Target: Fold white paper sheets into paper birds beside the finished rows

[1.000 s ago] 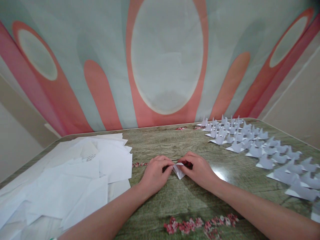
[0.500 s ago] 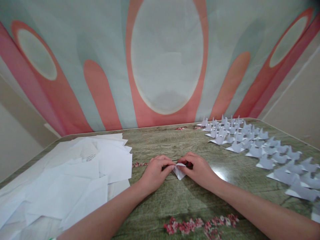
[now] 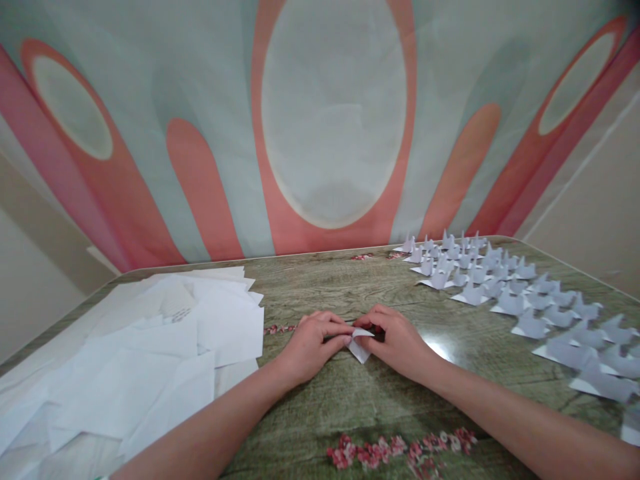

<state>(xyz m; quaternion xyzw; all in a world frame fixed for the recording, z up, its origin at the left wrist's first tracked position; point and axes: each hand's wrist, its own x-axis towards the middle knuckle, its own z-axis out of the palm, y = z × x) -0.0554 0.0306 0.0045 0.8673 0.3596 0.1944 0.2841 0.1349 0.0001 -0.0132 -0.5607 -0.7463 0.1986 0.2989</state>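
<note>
Between my two hands is a small folded piece of white paper (image 3: 360, 351), its lower corner pointing toward me. My left hand (image 3: 320, 340) pinches its left side with thumb and forefinger. On the other side, my right hand (image 3: 393, 339) grips the right part, fingers curled behind the paper and partly hidden. Both hands rest low over the middle of the table. To the right stand several rows of folded white paper cranes (image 3: 510, 301), apart from my hands.
Loose white paper sheets (image 3: 135, 360) lie in a wide, overlapping pile on the left. The wood-patterned table (image 3: 300, 427) bears printed pink flowers (image 3: 370, 453) near its front. Behind its far edge hangs a coral and grey-green patterned backdrop (image 3: 335, 240).
The fold in the paper has shifted slightly, and its upper flap now reaches a little further right. Both hands keep nearly the same place and grip.
</note>
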